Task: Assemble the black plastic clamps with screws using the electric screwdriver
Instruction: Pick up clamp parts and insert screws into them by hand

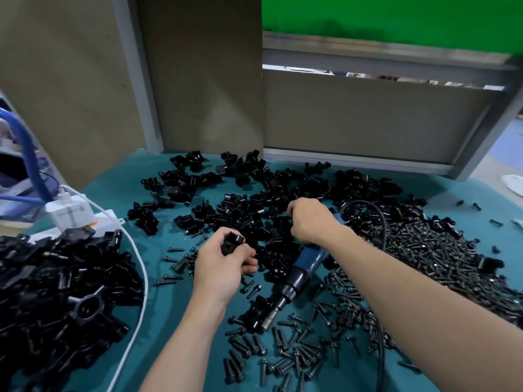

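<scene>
A heap of black clamps (56,292), apparently finished, sat far left on the teal mat (175,321), out of the way. The left hand (223,264) gripped a clamp piece (232,243), hole upward, likely readied for a screw. The right hand (308,222), fingers curled, dug into the loose clamp parts (254,199); whether it held one could not be told. The electric screwdriver (300,275) lay under that forearm, screws (424,250) piled at right, within reach.

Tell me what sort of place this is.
Most likely a factory assembly bench. Heaps of black plastic clamps cover the teal table mat, a big pile of loose screws lies to the right, and a corded electric screwdriver lies among them. The left hand holds one clamp.
</scene>
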`<state>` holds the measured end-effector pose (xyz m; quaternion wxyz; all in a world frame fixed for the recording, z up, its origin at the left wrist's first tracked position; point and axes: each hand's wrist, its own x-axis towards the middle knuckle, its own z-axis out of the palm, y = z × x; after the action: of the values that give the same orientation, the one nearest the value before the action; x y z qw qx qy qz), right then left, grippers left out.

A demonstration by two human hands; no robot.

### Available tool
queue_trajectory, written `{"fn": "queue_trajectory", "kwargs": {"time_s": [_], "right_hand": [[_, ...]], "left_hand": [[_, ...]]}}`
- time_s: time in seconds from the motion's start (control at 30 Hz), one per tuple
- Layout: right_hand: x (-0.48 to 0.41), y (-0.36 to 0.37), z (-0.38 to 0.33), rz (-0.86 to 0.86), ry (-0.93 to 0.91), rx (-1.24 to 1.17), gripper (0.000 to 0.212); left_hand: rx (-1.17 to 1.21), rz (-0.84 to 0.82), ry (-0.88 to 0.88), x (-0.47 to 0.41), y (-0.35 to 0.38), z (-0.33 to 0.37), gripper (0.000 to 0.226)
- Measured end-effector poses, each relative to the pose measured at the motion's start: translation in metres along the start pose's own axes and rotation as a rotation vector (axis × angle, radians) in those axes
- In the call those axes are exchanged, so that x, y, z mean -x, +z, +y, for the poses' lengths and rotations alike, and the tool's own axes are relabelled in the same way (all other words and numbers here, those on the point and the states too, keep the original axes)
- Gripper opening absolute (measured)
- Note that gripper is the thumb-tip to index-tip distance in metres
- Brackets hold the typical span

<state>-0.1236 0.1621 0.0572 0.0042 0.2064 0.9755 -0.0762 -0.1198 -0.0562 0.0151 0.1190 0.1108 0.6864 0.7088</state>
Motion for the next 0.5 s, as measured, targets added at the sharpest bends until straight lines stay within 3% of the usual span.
{"fn": "queue_trajectory", "kwargs": {"time_s": [0.1, 0.17, 0.3, 0.37, 0.43, 0.5], "right_hand": [[0.005, 0.005, -0.002, 0.066, 0.046, 0.012, 0.023], [0.011, 0.001, 0.0, 0.183, 0.109, -0.125, 0.025], [0.045, -0.016, 0.0, 0.442, 0.152, -0.821, 0.023], [0.074, -0.021, -0.006, 0.302, 0.139, -1.343, 0.019], [0.1, -0.019, -0.014, 0.008, 0.116, -1.775, 0.017], [0.118, -0.013, -0.019, -0.199, 0.113, -1.936, 0.017]], "left_hand": [[-0.005, -0.001, 0.0, 0.0, 0.0, 0.0, 0.036], [0.0, -0.008, -0.004, 0.0, 0.0, -0.001, 0.035], [-0.031, -0.009, 0.035, 0.002, 0.002, 0.001, 0.037], [-0.107, -0.005, 0.095, 0.006, 0.004, 0.002, 0.036], [-0.2, -0.007, 0.166, 0.012, 0.009, 0.004, 0.029], [-0.27, -0.024, 0.257, 0.019, 0.013, 0.007, 0.027]]}}
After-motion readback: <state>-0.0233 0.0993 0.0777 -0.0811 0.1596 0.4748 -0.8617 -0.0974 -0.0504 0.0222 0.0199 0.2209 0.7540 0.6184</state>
